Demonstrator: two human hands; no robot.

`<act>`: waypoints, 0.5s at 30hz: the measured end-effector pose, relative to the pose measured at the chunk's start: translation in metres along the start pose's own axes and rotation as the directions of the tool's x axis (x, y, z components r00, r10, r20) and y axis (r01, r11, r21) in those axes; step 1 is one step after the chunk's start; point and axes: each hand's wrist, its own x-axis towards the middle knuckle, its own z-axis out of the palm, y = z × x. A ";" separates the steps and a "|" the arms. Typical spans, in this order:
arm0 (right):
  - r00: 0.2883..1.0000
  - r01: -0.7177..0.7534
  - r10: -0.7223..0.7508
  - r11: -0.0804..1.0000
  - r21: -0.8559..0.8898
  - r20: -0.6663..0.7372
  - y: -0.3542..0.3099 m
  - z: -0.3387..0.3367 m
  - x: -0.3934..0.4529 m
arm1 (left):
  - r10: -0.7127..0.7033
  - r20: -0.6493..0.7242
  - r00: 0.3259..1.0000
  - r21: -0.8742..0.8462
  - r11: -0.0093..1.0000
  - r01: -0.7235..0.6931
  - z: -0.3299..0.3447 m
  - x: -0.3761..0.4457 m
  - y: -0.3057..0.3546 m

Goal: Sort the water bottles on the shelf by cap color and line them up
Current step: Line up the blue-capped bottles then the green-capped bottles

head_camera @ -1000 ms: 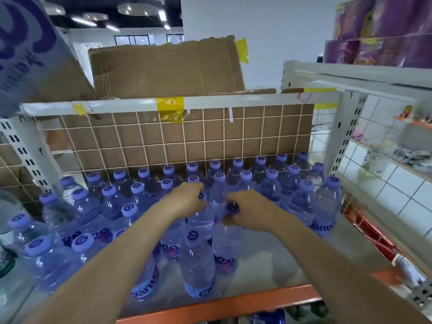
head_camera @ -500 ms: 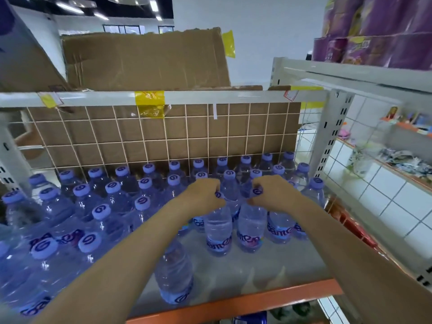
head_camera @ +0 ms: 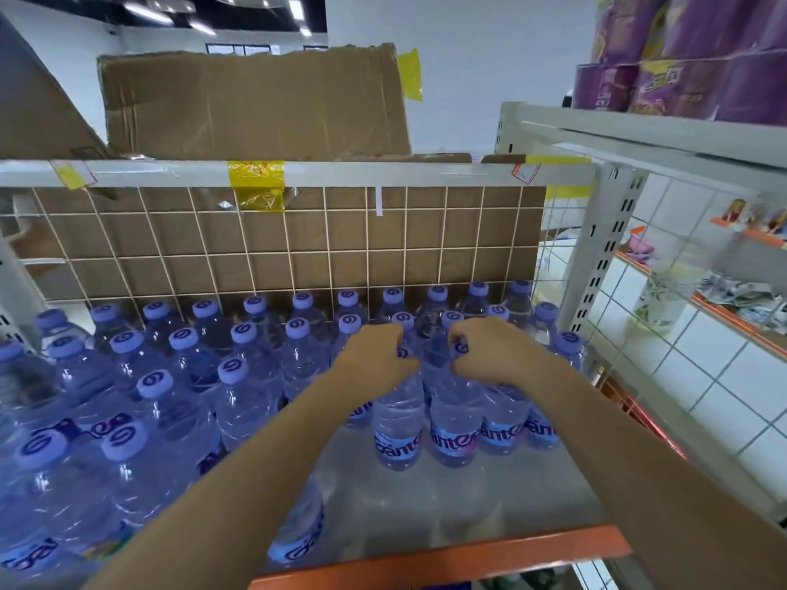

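Gripping bottle necks: left hand (head_camera: 374, 363) curls round top of one water bottle (head_camera: 398, 423), right hand (head_camera: 489, 355) round neighbouring bottle (head_camera: 453, 423), both upright, touching, at right of shelf (head_camera: 447, 500). More purple-capped bottles (head_camera: 238, 368) crowd left side and far rows against wire grid (head_camera: 298, 244). Cardboard box (head_camera: 255, 100) on top rail. Purple packs (head_camera: 690, 53) stacked far right.

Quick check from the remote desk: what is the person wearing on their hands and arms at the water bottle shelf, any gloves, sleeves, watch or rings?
Both arms are bare right to the frame edge, with no sleeves in view. The left hand and right hand wear no gloves. No watch, wristband or bracelet shows on either wrist, and no rings are visible on the fingers that show.
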 end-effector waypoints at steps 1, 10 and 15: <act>1.000 -0.004 0.004 1.000 -0.017 -0.001 -0.001 -0.002 0.000 | -0.004 -0.012 1.000 0.003 1.000 0.004 -0.001 -0.001 0.001; 0.998 0.020 -0.018 0.999 -0.036 0.052 -0.004 -0.003 -0.002 | -0.047 -0.030 0.998 0.011 0.999 0.047 0.005 0.003 0.009; 0.999 0.029 -0.028 0.997 -0.073 0.023 -0.008 0.002 -0.006 | -0.102 0.004 0.995 -0.009 0.995 0.102 0.009 0.008 0.010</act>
